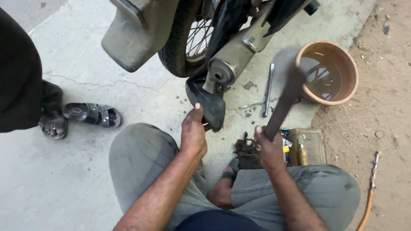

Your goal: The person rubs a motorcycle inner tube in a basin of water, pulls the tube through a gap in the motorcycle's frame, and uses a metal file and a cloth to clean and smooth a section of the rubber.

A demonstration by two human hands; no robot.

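The left hand grips the black plastic guard hanging below the dull metal exhaust pipe of the motorcycle, thumb up on its edge, the other fingers apparently curled behind it. The right hand closes its fingers around the lower end of a long dark flat metal bar, blurred, whose long axis slants up and away toward the terracotta bowl of water right of the exhaust pipe. Slim steel tools lie on the cracked concrete floor beside it; bare dirt borders the bowl outdoors.
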